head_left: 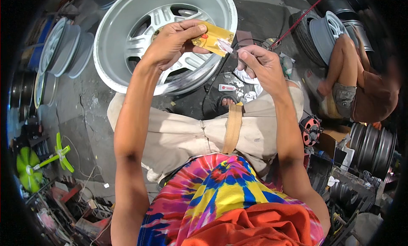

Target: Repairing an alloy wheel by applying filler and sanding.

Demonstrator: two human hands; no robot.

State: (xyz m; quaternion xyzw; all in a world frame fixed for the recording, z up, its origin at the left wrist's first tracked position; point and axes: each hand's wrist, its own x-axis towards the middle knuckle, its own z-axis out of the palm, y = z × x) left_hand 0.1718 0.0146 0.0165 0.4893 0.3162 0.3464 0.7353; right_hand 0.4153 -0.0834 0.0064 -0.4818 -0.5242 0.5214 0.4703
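My left hand point(175, 42) grips a yellow card point(213, 34) between thumb and fingers, tilted in the air above a wheel. A smear of whitish-pink paste point(223, 45) sits on the card's right end. Close beside that end is my right hand point(262, 67), its thumb and fingers pinched together. What the pinch holds, if anything, is too small to tell. Beneath the hands lies a large silver alloy wheel point(114, 61) with spokes, its lip scuffed along the near right edge.
A small white tube point(226, 88) and white scraps point(240, 93) lie near my foot. Other wheels point(63, 46) stand at left; a tyre point(304, 39) leans at right beside a seated person point(374, 91). A green fan point(29, 169) and a red reel point(311, 132) flank me.
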